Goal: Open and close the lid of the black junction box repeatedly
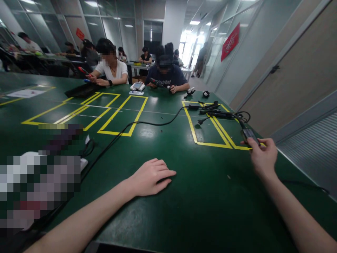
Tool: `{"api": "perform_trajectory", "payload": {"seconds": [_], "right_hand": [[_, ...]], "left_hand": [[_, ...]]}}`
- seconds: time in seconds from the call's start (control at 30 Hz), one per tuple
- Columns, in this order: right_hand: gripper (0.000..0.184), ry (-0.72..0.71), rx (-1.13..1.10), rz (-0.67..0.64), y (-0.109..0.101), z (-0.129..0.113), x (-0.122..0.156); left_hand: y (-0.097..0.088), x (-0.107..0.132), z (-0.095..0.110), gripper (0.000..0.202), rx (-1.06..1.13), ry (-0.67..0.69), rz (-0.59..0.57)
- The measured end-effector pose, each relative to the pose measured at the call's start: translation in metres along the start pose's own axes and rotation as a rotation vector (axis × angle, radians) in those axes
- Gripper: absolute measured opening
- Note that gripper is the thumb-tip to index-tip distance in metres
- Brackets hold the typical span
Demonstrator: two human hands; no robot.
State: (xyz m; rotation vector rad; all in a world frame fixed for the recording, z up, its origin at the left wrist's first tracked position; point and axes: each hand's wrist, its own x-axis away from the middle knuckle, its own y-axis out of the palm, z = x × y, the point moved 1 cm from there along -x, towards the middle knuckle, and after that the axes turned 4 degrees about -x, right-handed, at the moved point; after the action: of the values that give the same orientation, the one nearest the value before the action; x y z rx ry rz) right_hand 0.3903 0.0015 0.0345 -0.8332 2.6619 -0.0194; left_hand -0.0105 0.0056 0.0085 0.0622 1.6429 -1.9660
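My left hand rests palm down on the green table, its fingers loosely stretched and nothing in it. At the right table edge, my right hand grips a black power adapter between thumb and fingers. A black cable runs from the adapter's far end toward a heap of black cables. Beside that heap, a black plug lies on the table. Another stretch of cable shows right of my right forearm.
Yellow tape rectangles mark the table. A long black cable crosses it. Pixelated items lie at the left. Across the table sit two people, with a black tray and a white device near them. Small black-and-white objects stand far right.
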Motion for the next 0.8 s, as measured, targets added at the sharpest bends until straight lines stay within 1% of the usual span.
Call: {"api": "perform_trajectory", "payload": {"seconds": [0.07, 0.1, 0.17, 0.3, 0.37, 0.43, 0.47, 0.6, 0.63, 0.7, 0.8], "right_hand": [[0.043, -0.018, 0.140, 0.070, -0.014, 0.004, -0.007], [0.039, -0.059, 0.236, 0.109, -0.020, 0.004, -0.010], [0.033, -0.149, 0.346, 0.177, -0.031, 0.001, -0.012], [0.036, -0.257, 0.381, 0.314, -0.045, -0.007, -0.015], [0.038, -0.290, 0.413, 0.331, -0.047, -0.008, -0.017], [0.037, -0.281, 0.460, 0.286, -0.046, -0.004, -0.018], [0.036, -0.252, 0.501, 0.242, -0.044, -0.001, -0.019], [0.032, -0.046, 0.735, -0.004, -0.034, 0.016, -0.023], [0.031, -0.013, 0.775, -0.056, -0.032, 0.020, -0.023], [0.033, -0.014, 0.811, -0.133, -0.030, 0.026, -0.024], [0.039, -0.125, 0.769, -0.184, -0.029, 0.030, -0.022]], "left_hand": [[-0.002, 0.001, -0.001, 0.030, 0.009, -0.011, 0.007], [-0.002, 0.001, -0.001, 0.030, 0.012, -0.017, 0.008], [-0.003, 0.001, -0.002, 0.030, 0.018, -0.025, 0.007], [-0.003, 0.001, -0.002, 0.030, 0.031, -0.023, -0.010], [-0.002, 0.001, -0.002, 0.030, 0.027, -0.026, -0.008], [-0.002, 0.001, -0.002, 0.030, 0.019, -0.021, -0.001], [-0.001, 0.001, -0.003, 0.030, 0.017, -0.017, 0.001], [-0.001, 0.001, -0.003, 0.029, 0.014, -0.011, -0.001], [-0.001, 0.001, -0.003, 0.029, 0.014, -0.012, -0.003], [-0.001, 0.001, -0.003, 0.029, 0.012, -0.014, -0.005], [-0.001, 0.001, -0.003, 0.029, 0.008, -0.009, 0.004]]}}
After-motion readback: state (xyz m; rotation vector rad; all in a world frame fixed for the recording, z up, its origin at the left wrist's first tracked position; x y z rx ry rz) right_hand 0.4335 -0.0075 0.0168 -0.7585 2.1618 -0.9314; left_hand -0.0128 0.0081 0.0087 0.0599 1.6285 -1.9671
